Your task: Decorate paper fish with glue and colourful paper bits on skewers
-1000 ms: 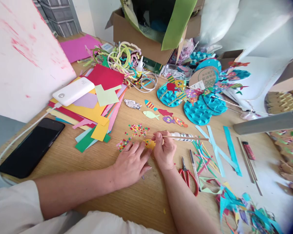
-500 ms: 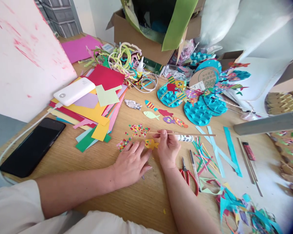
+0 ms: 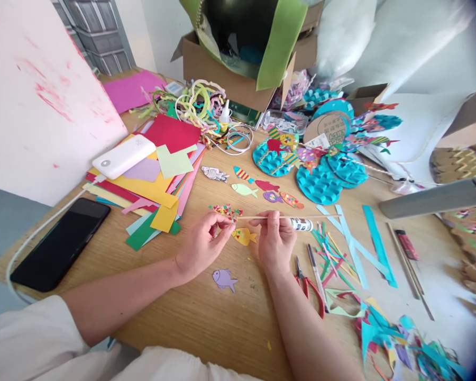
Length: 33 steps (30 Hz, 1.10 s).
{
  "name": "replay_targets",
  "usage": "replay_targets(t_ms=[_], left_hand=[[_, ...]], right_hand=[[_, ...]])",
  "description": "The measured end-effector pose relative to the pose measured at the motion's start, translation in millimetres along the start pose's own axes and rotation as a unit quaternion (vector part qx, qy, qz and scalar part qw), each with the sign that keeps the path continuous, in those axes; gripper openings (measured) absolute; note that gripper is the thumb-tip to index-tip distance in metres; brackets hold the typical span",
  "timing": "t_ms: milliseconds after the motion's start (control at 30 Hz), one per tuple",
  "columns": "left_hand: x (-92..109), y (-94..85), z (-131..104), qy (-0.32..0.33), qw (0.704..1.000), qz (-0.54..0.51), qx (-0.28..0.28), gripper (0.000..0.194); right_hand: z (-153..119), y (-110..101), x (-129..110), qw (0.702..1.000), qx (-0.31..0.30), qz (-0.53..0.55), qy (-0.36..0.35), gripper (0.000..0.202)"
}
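My right hand grips a thin wooden stick, its tip pointing left. My left hand has thumb and fingertips pinched together at that tip; whatever is between them is too small to make out. Just below the tip lies a yellow paper fish with small coloured pieces on it. A heap of tiny paper bits is behind my left fingers. Nearer to me, a purple paper fish lies flat between my forearms. A white glue tube rests beside my right hand.
Several paper fish lie farther back, before blue egg-carton pieces. Coloured paper, a power bank and a phone are at left. Red-handled pliers, paper strips and scraps are at right.
My left hand has lifted off the table beside the yellow fish and closed into a pinch at the stick's tip. The purple fish it covered is now exposed.
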<state>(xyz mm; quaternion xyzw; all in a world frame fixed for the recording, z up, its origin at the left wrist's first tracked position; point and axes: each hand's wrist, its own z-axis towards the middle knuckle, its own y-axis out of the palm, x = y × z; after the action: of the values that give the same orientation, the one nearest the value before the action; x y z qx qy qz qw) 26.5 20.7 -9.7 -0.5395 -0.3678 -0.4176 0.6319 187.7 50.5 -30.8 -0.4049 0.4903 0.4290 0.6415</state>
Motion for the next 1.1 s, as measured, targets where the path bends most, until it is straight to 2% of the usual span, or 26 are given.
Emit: replay_targets(t_ms=[133,300,633,867,967,1100], left_hand=[[-3.5,1.7,2.8,-0.016,0.999,-0.033,0.015,0.019],[-2.5,1.4,4.0,-0.028,0.999,-0.035,0.001,0.018],[-4.8,2.9,5.4,-0.02,0.999,-0.028,0.013,0.013],[-6.0,1.3,6.4,-0.049,0.998,-0.041,-0.005,0.017],[-7.9,1.8,6.9,-0.053,0.998,-0.042,-0.003,0.019],[-10.4,2.9,7.5,-0.035,0.998,-0.048,0.015,0.026]], right_hand=[[-2.0,0.6,-0.5,0.996,-0.024,0.067,0.046,0.035],[-4.3,2.4,-0.7,0.993,-0.04,0.1,0.046,0.033],[-4.0,2.1,0.7,0.991,-0.046,0.112,0.054,0.031],[-3.7,1.6,0.6,0.989,-0.045,0.128,0.059,0.03],[-2.8,-0.2,0.6,0.991,-0.03,0.12,0.045,0.03],[-2.9,-6.6,2.5,0.997,-0.006,0.082,-0.008,0.03]])
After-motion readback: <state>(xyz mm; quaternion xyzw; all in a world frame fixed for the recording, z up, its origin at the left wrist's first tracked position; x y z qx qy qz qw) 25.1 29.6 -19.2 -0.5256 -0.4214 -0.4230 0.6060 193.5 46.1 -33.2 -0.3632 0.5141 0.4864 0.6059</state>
